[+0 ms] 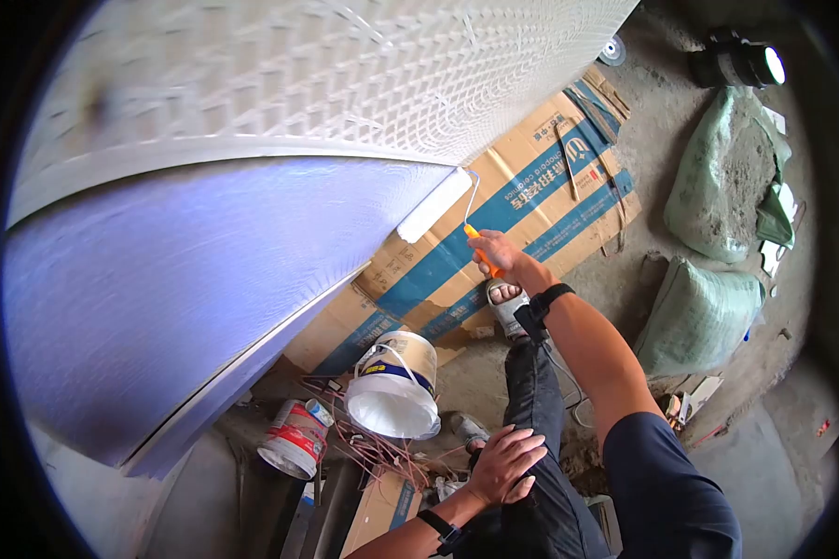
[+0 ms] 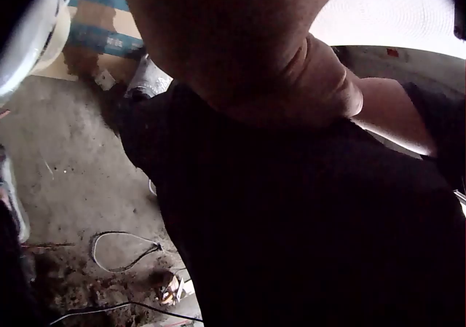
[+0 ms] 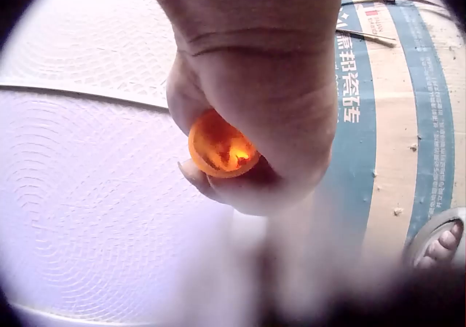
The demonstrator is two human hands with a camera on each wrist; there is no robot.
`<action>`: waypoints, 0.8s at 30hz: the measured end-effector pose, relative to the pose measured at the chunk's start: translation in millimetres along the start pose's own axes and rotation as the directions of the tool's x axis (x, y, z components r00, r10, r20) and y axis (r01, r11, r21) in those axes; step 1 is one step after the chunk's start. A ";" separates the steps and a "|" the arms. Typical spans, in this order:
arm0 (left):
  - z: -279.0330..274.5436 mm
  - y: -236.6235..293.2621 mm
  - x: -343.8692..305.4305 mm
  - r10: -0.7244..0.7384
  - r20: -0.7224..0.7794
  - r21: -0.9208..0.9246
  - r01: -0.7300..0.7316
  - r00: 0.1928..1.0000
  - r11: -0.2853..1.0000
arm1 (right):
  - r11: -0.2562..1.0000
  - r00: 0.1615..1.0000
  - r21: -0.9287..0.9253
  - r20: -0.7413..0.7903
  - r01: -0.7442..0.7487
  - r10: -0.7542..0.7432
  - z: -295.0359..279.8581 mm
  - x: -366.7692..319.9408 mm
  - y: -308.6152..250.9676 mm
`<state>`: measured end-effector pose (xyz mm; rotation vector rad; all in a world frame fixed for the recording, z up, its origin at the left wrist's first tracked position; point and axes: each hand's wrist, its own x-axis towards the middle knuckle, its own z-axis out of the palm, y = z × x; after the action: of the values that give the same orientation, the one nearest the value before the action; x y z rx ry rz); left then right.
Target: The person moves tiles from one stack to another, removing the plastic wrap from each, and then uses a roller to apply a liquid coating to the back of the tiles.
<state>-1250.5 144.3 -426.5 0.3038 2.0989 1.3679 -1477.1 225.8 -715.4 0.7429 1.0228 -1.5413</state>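
From the head view, the right hand (image 1: pixel 496 253) clenched the orange handle (image 1: pixel 473 232) of the paint roller (image 1: pixel 435 205), whose sleeve lay against the wall (image 1: pixel 205 261) above the white bucket (image 1: pixel 396 387). The left hand (image 1: pixel 503 463) rested on the trouser leg (image 1: pixel 536 391), fingers relaxed, right of and below the bucket. In the left wrist view, that hand lay on dark cloth, right of the bucket. In the right wrist view, fingers curled round the handle; the bucket was out of sight.

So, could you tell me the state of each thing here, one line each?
paint roller: held by its orange handle, sleeve against the wall.
right hand: gripped round that handle.
left hand: flat on the trouser leg, holding nothing.
large bucket: lidless, white inside.
small red tub: upright; whether open, unclear.
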 end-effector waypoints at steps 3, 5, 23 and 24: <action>5.1 4.2 -3.9 0.018 -0.007 -0.005 -0.018 1.000 1.000 | 0.999 1.000 -0.044 0.003 0.030 -0.030 14.6 -40.1 -12.6; 14.3 9.8 -5.0 0.045 -0.017 -0.016 -0.045 0.999 0.999 | 0.998 0.998 -0.036 0.036 0.045 -0.044 29.3 -80.1 -24.7; 34.2 27.1 -97.6 -0.082 -0.216 0.167 0.120 0.973 0.979 | 0.960 0.934 -0.065 0.260 0.271 -0.246 153.6 -307.4 -83.6; 28.4 25.6 -110.3 -0.119 -0.222 0.161 0.157 0.968 0.974 | 0.958 0.927 -0.052 0.272 0.283 -0.259 161.9 -320.8 -86.4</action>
<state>-1149.8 122.1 -371.8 0.0824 2.3753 1.1769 -1482.6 223.2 -345.9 0.3286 1.0178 -1.7634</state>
